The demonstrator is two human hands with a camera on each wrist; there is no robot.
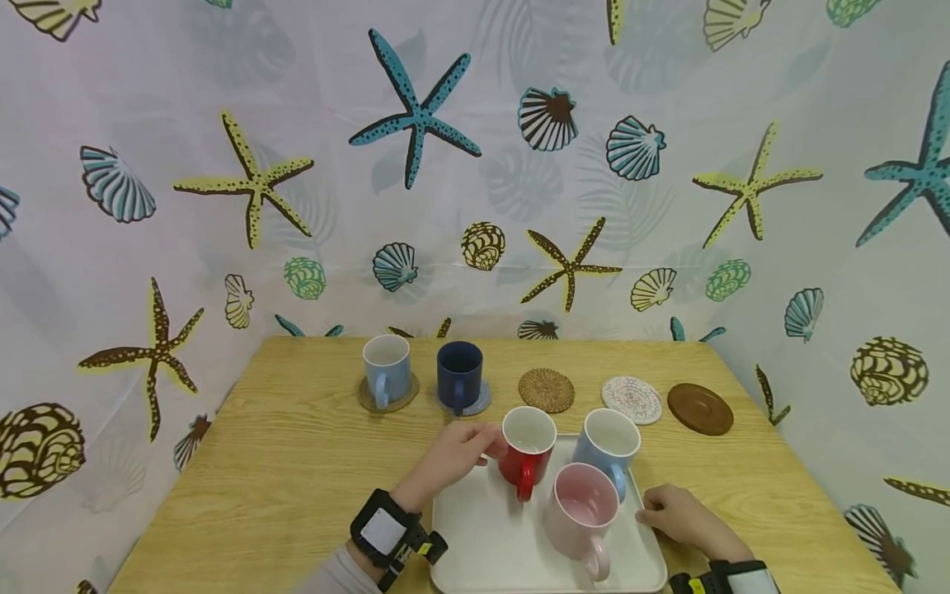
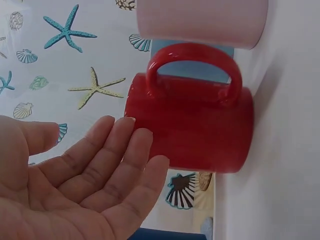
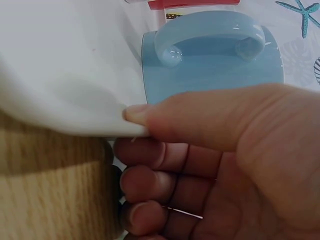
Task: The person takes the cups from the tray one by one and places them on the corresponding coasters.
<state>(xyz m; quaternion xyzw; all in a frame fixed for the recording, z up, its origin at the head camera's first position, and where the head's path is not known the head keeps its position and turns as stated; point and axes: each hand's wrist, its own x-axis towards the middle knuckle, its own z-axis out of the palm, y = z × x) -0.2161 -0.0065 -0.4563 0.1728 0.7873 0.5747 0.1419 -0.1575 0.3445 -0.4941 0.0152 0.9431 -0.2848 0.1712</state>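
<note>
A white tray (image 1: 475, 536) carries a red mug (image 1: 525, 450), a light blue mug (image 1: 609, 441) and a pink mug (image 1: 582, 516), all upright. My left hand (image 1: 462, 452) is at the left of the red mug, its fingers loosely extended. In the left wrist view the fingertips (image 2: 142, 140) overlap the side of the red mug (image 2: 195, 125); whether they touch it I cannot tell. At the tray's right edge, my right hand (image 1: 683, 520) pinches the rim, thumb on top and curled fingers below, as the right wrist view shows.
Behind the tray, another light blue mug (image 1: 387, 367) stands on a brown coaster (image 1: 404, 400), and a navy mug (image 1: 459, 371) on a grey-blue coaster (image 1: 481, 400). To their right lie a woven coaster (image 1: 546, 390), a speckled white coaster (image 1: 632, 400) and a brown wooden coaster (image 1: 700, 409).
</note>
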